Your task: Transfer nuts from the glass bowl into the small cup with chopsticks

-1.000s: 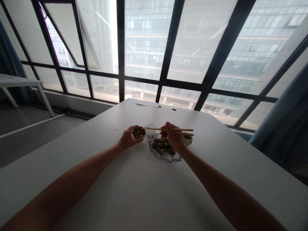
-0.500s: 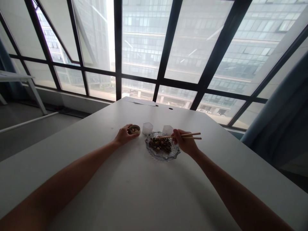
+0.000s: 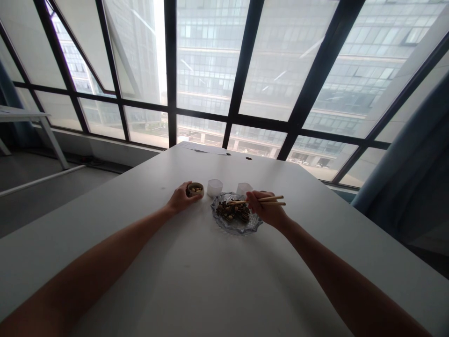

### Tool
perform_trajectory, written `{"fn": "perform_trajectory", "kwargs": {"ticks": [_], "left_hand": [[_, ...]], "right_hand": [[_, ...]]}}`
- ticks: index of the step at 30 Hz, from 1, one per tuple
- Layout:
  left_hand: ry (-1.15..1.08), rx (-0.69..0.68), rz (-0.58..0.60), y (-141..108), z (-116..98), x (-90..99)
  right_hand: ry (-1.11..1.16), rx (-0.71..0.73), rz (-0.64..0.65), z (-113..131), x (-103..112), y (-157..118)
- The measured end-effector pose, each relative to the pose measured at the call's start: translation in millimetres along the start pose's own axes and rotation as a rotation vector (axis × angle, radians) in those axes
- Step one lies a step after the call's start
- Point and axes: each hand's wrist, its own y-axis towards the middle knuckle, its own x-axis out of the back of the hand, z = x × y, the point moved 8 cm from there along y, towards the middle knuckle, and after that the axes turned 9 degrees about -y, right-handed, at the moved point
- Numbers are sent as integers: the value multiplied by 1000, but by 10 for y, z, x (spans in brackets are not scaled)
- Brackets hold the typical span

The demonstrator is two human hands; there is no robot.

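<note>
My left hand (image 3: pixel 180 198) is wrapped round the side of a small round bowl (image 3: pixel 195 194) on the table. Several pale, nut-like pieces (image 3: pixel 197 189) lie inside that bowl. In my right hand (image 3: pixel 266 208) is a pair of wooden chopsticks (image 3: pixel 271 201), held over a clear scalloped glass dish (image 3: pixel 236 230). Their tips touch or hover just above a heap of dark mixed pieces (image 3: pixel 233 213) in the dish, with some paler, rounder pieces among them. Whether anything is pinched between the tips is too small to tell.
Two translucent white cups (image 3: pixel 214 187) stand just behind the glass dish, the right one partly hidden by my hand. Paper sheets (image 3: pixel 210 150) lie at the far end of the white table (image 3: pixel 196 290). A blue curtain (image 3: pixel 403 178) hangs at the right.
My right hand has shifted slightly left and down, with the chopsticks lower over the heap. Some pieces in the dish look rearranged. My left hand stays on the bowl.
</note>
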Motion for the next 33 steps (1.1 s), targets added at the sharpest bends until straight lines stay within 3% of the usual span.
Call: {"fn": "perform_trajectory", "kwargs": {"ticks": [3,7,12,15,18,23,25,27,31,33], "left_hand": [[48,-66,-3,19,-59,17],[208,-200,16,87,-327,-19],[366,-226,175,313,-633,-365],[364,-144,275,485,-635,-601],[326,-132,303,593,-611,-720],[298,-392,279,540,-739,-718],[305,-437,297,511,-752,-712],[322,-391,323,552,-704,-702],[385,-95,413,805,-460,-702],[415,-15,452,934,-428,-771]], "right_hand": [[45,-27,27,-50,-31,-20],[203,-139,-59,-249,-12,-48],[405,-396,-263,-686,63,-123],[504,-505,-335,-933,104,-177],[576,-543,-379,-1105,149,-206],[639,-578,-426,-1231,205,-214],[658,-585,-433,-1238,219,-205],[677,-586,-443,-1244,241,-195],[668,-554,-475,-1268,347,-173],[645,-541,-507,-1296,425,-175]]}}
